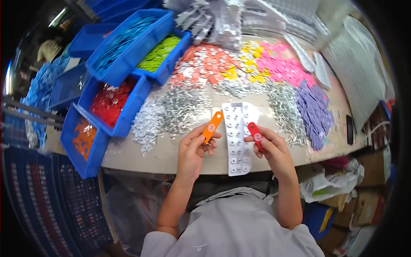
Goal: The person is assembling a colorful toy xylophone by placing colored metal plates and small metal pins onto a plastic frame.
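Between finger and thumb, my left hand [192, 147] pinches an orange flat plastic strip [212, 127] with rounded ends and a hole at its upper end. My right hand [276, 152] is closed on a similar red plastic strip [256, 135], tilted the other way. Both strips are held up over the table, apart from each other. A white moulded tray [234, 172] lies between the hands, with rows of small round and metal parts set in it. The fingers of my right hand overlap the tray's right edge. Part of each strip is hidden by the fingers.
Loose metal pins [182, 107] and more hardware [282, 109] lie heaped beyond the hands. Behind are piles of coral pieces [209, 60], pink pieces [280, 64] and purple strips [314, 111]. Blue bins [143, 90] of coloured strips stand left. Clear plastic packs [209, 21] crowd the back.
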`<state>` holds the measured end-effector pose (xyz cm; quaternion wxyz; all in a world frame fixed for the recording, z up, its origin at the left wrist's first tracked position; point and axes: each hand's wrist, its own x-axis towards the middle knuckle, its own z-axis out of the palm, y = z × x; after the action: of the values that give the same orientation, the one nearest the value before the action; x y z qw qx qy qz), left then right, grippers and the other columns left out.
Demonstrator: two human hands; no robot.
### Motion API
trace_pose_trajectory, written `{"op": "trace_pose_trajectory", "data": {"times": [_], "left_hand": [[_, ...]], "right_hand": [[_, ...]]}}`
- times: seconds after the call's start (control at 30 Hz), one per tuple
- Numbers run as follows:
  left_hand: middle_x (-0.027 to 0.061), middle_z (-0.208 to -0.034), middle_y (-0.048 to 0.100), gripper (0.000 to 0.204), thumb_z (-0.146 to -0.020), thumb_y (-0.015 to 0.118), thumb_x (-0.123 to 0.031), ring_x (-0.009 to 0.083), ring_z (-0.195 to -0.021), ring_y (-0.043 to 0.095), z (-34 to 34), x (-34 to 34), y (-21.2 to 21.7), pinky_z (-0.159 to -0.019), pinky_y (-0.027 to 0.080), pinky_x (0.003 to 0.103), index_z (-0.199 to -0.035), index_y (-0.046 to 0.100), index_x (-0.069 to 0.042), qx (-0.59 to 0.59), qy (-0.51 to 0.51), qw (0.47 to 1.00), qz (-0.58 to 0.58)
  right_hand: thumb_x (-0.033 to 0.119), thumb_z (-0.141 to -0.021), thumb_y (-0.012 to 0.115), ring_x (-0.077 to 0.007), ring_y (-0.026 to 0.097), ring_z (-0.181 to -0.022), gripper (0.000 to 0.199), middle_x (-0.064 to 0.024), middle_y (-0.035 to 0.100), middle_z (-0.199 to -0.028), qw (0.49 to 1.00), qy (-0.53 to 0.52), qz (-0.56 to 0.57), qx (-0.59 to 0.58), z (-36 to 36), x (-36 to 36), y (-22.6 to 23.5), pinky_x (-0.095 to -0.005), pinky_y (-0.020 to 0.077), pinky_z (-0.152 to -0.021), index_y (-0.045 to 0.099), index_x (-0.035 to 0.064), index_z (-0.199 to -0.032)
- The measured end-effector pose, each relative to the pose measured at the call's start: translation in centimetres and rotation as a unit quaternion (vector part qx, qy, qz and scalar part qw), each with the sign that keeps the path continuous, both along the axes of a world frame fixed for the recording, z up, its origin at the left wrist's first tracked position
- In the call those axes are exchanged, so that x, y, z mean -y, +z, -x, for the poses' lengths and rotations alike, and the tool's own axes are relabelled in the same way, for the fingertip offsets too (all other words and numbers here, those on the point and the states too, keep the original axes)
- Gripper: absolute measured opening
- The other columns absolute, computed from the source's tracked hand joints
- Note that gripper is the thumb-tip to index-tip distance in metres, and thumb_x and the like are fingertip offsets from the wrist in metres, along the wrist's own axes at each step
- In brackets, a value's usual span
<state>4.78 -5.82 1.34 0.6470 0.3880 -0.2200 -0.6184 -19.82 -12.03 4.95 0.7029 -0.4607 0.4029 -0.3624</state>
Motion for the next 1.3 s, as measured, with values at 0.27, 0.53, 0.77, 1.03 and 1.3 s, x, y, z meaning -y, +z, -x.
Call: {"op": "trace_pose_trajectory", "data": {"times": [0.27, 0.53, 0.77, 1.03, 1.3], "left_hand": [[0.0169, -0.106, 0.075, 0.028, -0.105, 0.058, -0.016, 0.0129, -0.081, 0.066, 2.1, 0.1, -0.5, -0.068, 0.051, 0.025, -0.125, 0.064, 0.002, 0.123, -0.009, 0.992, -0.037], [0.0098, -0.093, 0.072, 0.018, -0.107, 0.057, -0.019, 0.0116, -0.077, 0.062, 0.6, -0.1, -0.8, -0.068, 0.049, 0.026, -0.114, 0.062, -0.003, 0.139, 0.042, 0.988, -0.057], [0.0049, -0.094, 0.072, 0.016, -0.105, 0.061, -0.016, 0.0097, -0.08, 0.061, -0.8, 0.5, -2.0, -0.071, 0.047, 0.026, -0.113, 0.066, -0.003, 0.177, 0.097, 0.979, -0.035], [0.0069, -0.098, 0.077, 0.011, -0.096, 0.072, -0.005, 0.0119, -0.092, 0.071, -1.6, 4.8, -1.6, -0.09, 0.053, 0.026, -0.103, 0.074, 0.003, 0.321, 0.048, 0.945, -0.034], [0.004, -0.093, 0.073, 0.016, -0.092, 0.076, -0.017, 0.0135, -0.087, 0.064, -0.4, 11.9, -3.5, -0.094, 0.047, 0.033, -0.097, 0.075, -0.002, 0.44, 0.004, 0.897, 0.034]], "right_hand": [[0.013, -0.105, 0.057, -0.0065, 0.057, -0.087, 0.028, -0.0122, 0.074, -0.113, 0.995, 0.012, 0.086, -0.056, 1.4, 1.7, -2.3, -0.0237, 0.0476, -0.079, 0.059, -0.0009, -0.129], [0.003, -0.097, 0.068, -0.0096, 0.064, -0.088, 0.026, -0.0045, 0.064, -0.102, 0.989, -0.094, 0.11, 0.013, -1.2, 4.0, -1.8, -0.0248, 0.0517, -0.081, 0.058, 0.0004, -0.121], [0.006, -0.089, 0.075, -0.017, 0.061, -0.084, 0.007, -0.0038, 0.066, -0.086, 0.917, -0.018, 0.307, -0.253, -3.1, 6.6, -3.1, -0.0333, 0.0466, -0.081, 0.069, 0.002, -0.091], [0.011, -0.083, 0.08, -0.0222, 0.055, -0.095, 0.011, -0.0042, 0.062, -0.089, 0.816, -0.03, 0.437, -0.377, -4.1, 7.8, -5.6, -0.0399, 0.0349, -0.095, 0.071, 0.0079, -0.089], [0.024, -0.078, 0.086, -0.0322, 0.045, -0.134, 0.041, -0.0113, 0.054, -0.142, 0.776, -0.081, 0.449, -0.435, -3.7, 8.2, -8.0, -0.0483, 0.0275, -0.112, 0.07, 0.0125, -0.115]]}}
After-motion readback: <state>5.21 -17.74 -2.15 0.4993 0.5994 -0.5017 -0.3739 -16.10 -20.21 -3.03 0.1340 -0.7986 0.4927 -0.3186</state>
